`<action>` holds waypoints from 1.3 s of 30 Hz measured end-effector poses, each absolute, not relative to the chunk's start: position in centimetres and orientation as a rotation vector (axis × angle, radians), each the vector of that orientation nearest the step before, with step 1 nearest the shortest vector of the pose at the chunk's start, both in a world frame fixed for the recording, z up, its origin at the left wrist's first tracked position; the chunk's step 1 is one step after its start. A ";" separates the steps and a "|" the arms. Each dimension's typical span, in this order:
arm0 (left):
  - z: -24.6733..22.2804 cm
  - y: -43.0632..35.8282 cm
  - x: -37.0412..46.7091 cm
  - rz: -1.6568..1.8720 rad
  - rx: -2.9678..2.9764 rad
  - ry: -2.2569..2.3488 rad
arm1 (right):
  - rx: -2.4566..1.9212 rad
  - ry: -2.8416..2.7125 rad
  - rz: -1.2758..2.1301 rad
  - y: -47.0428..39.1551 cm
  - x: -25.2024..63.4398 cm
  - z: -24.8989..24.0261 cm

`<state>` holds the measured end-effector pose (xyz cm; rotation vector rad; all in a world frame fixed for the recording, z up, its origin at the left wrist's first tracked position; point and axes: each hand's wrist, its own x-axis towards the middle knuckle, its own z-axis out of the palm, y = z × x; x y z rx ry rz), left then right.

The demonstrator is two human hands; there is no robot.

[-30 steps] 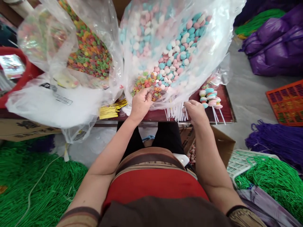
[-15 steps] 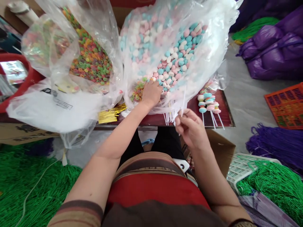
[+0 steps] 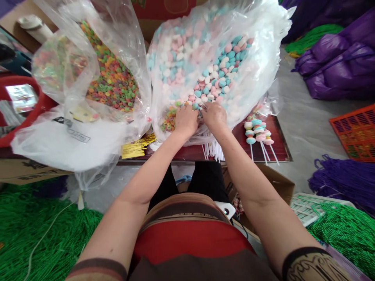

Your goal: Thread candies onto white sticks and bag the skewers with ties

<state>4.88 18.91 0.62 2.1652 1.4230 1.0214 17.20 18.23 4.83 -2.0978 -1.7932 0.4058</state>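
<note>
My left hand (image 3: 186,119) is at the near edge of the open bag of pink, white and blue candies (image 3: 219,76), fingers curled down by the ring candies (image 3: 169,120); what it grips is too small to tell. Close on its right, my right hand (image 3: 215,116) is closed on a thin white stick (image 3: 202,104), whose end points toward the left fingertips. Below the hands, several white sticks (image 3: 213,151) lie at the table edge. Candy skewers (image 3: 259,132) rest on the table to the right.
A bag of colourful ring candies (image 3: 114,84) and a red basin (image 3: 43,103) are at the left. Yellow twist ties (image 3: 136,149) lie near the table's front edge (image 3: 187,156). Purple bundles (image 3: 336,62), an orange crate (image 3: 356,132) and green cords (image 3: 345,230) are at the right.
My right hand has moved up and left from the table edge into the candy bag, bringing the stick beside my left hand. The left hand has stayed nearly in place.
</note>
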 end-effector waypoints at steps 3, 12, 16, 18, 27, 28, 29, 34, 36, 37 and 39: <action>1.5 18.1 3.7 1.086 2.022 1.415 | -2.088 -1.750 0.398 18.2 17.6 4.8; 2.9 14.5 1.6 1.231 0.960 0.930 | -1.279 -1.137 1.128 12.4 19.3 7.5; 3.9 13.1 2.0 1.171 0.833 0.871 | -1.115 -1.025 1.310 10.2 18.3 7.7; 4.3 12.6 2.3 1.157 0.794 0.849 | -1.087 -0.996 1.334 9.9 17.8 7.4; 5.2 10.6 3.0 1.166 1.019 0.930 | -1.217 -1.023 1.092 9.1 16.0 6.6; 5.2 10.5 3.0 1.171 1.056 0.930 | -1.246 -1.026 1.047 9.1 15.8 6.6; 5.2 10.3 3.0 1.169 1.086 0.928 | -1.270 -1.031 1.015 9.1 15.6 6.5; 5.0 10.1 3.0 1.205 1.050 0.995 | -1.248 -1.098 1.091 8.8 16.0 6.5; 5.1 10.1 2.9 1.216 0.989 1.039 | -1.195 -1.098 1.124 7.9 16.5 6.8; 5.1 10.1 2.7 1.213 0.952 1.052 | -1.184 -1.101 1.122 7.1 16.8 7.0; 5.4 10.1 2.4 1.204 0.867 1.052 | -1.213 -1.141 1.111 5.3 17.2 7.5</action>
